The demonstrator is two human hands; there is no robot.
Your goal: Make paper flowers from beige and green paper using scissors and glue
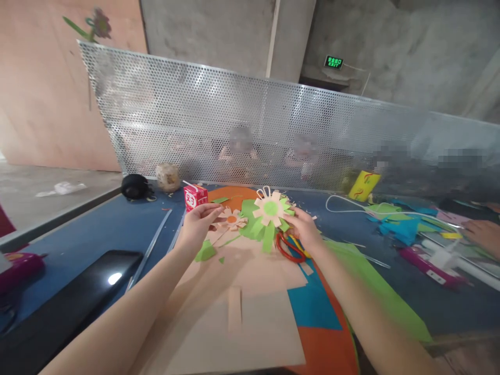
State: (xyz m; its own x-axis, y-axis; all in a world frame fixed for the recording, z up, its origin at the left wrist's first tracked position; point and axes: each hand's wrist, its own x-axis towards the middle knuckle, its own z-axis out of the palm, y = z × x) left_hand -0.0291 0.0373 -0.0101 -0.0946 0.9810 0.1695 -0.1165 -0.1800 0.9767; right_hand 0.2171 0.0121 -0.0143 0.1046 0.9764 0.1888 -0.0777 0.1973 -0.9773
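Between the fingers of my right hand (303, 227) is a flower (271, 208) of pale peach petals with a light green centre, some green strips hanging under it. My left hand (201, 221) is closed with its fingertips pinched together; whatever it may hold is too small to tell. Just beyond those fingertips lies a smaller peach flower (232, 220) with an orange centre. Below the right hand are red-handled scissors (289, 249) and a yellow loop (300, 245). Peach sheets (253, 271) with a loose strip (235, 308) spread under both hands, beside a green scrap (205, 251).
A red drink carton (195, 196) stands behind my left hand, and a phone (74, 307) lies at left. Green sheets (375, 286), a purple power strip (433, 266) and another person's hand (484, 237) are at right. A perforated metal screen (219, 114) closes the far edge.
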